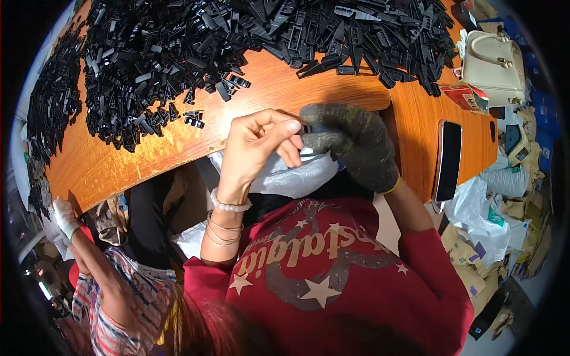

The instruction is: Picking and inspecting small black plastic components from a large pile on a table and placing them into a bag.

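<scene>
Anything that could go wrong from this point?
Possibly two things. The small black piece, between the left hand and the gloved right hand, might slip and drop, being near the table's front edge. The phone lies with its lower end near the edge, so the right arm could knock it off.

Our orange-brown wood-grain table [285,89], surface patchy at near left, we've got heaped small black plastic clips [142,59] at left, heaped long tapered black plastic pieces [356,44] on far side, pale-rimmed black-screened smartphone [449,160] at right, red printed packet [466,98] beyond it
</scene>
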{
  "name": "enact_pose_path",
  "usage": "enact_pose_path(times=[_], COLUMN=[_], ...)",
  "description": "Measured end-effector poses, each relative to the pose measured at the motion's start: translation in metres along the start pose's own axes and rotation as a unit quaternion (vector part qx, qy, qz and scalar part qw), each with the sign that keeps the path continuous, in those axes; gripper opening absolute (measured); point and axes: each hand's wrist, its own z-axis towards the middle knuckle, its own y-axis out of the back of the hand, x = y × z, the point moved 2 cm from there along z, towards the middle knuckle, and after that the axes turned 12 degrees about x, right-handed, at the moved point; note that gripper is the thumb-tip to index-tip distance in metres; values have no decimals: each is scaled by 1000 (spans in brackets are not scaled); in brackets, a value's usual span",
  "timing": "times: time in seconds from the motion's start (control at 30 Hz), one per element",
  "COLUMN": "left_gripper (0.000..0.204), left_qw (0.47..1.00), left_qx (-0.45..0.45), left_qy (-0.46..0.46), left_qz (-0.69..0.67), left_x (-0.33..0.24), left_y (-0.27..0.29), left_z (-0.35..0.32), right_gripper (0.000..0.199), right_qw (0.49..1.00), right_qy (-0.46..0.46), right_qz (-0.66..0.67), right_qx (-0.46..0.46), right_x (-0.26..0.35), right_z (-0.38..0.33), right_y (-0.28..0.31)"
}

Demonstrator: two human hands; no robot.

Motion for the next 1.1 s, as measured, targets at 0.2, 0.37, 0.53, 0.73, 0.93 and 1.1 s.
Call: enact_pose_path(times=[0.2,0.37,0.53,0.73,0.93,1.1], left_gripper=[24,28,15,10,18,21], left_qw=[951,771,702,804,992,689], left_qx=[-82,-179,-182,-181,38,-370], left_qy=[95,-217,-201,-115,99,-85], left_qz=[283,572,659,555,61,617], left_x=[-12,-10,-3,-6,-9,-33], left_y=[-9,-3,-6,-4,-9,25], left_z=[2,43,66,32,-3,-8], right_gripper=[34,35,30,38,47,50], right_qw=[994,982,983,921,828,881], right_qy=[-87,-110,-128,-32,148,35], right_qz=[-60,-132,-129,-342,-536,-472], right_qx=[39,76,11,-185,-70,6], right_x=[7,4,9,6,6,6], right_z=[-4,-21,-20,-12,9,11], right_y=[10,-1,0,8,6,-2])
